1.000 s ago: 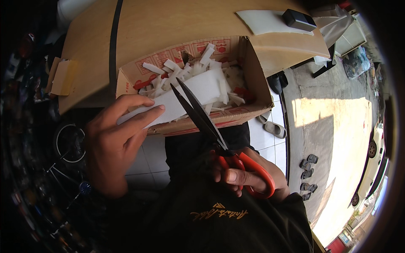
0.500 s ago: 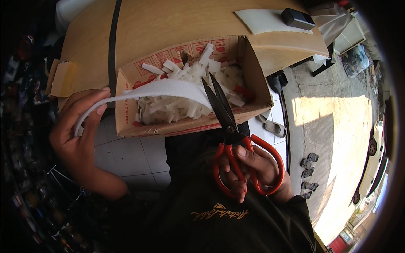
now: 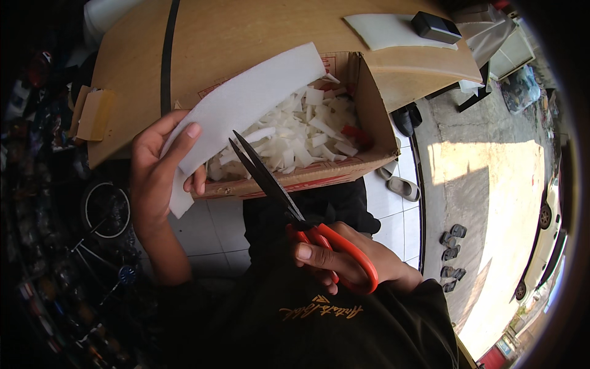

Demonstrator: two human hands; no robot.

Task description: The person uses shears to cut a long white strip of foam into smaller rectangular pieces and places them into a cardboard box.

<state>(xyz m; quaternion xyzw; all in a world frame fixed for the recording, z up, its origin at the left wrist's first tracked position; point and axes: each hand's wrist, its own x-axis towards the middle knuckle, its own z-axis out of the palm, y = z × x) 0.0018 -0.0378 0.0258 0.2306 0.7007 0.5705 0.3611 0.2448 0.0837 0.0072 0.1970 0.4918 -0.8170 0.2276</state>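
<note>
A long strip of white foam sheet [image 3: 252, 92] is pinched in my left hand [image 3: 158, 169], thumb on its face and fingers behind. It slants up and to the right over the box, and its lower end hangs below my fingers. My right hand [image 3: 344, 255] grips red-handled scissors [image 3: 270, 184], fingers through the loops. Their dark blades point up and left, nearly together, with the tips close to the strip's lower edge. Beneath both lies a cardboard box [image 3: 382, 117] holding many small white cut pieces [image 3: 295, 138].
The box rests at the near edge of a wooden table [image 3: 264, 27] with a black strap [image 3: 167, 55] across it. At the far right of the tabletop, a black block [image 3: 435, 27] sits on a white sheet [image 3: 384, 34]. A small open carton [image 3: 93, 117] stands at left.
My left hand has moved right and turned the strip so its broad face shows, raised over the box. The scissors have swung leftward and their blades have come closer together.
</note>
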